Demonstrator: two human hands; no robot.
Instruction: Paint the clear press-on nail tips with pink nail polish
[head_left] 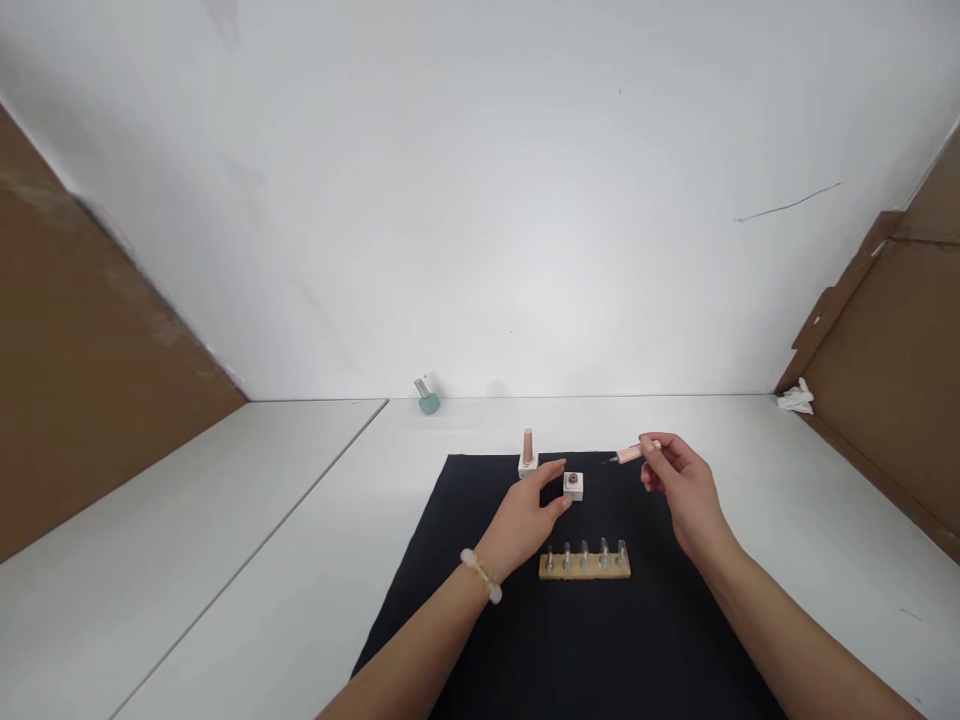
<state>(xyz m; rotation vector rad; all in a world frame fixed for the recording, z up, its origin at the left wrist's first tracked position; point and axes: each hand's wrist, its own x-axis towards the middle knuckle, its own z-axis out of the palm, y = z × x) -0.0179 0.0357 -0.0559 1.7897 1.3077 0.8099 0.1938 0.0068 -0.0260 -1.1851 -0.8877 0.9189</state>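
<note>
The right hand [679,480] is pinching a pink brush cap [630,453] right of the open white bottle [573,490]. The left hand [526,514] is curving at the bottle's left, thumb and fingers parted, contact unclear. Clear nail tips [604,552] are standing in front of the bottle.

Right hand [682,490]: pinched a pink-handled brush [630,453], bristles leftward. Left hand [531,512]: opened just beside one uncapped white bottle [573,493]. Pink-capped bottle [528,466]: stood farther left. Tan strip [585,573]: carried five clear nail tips [604,553], on black mat [585,650]. Teal bottle [429,404]: leaned near wall [495,200].
</note>
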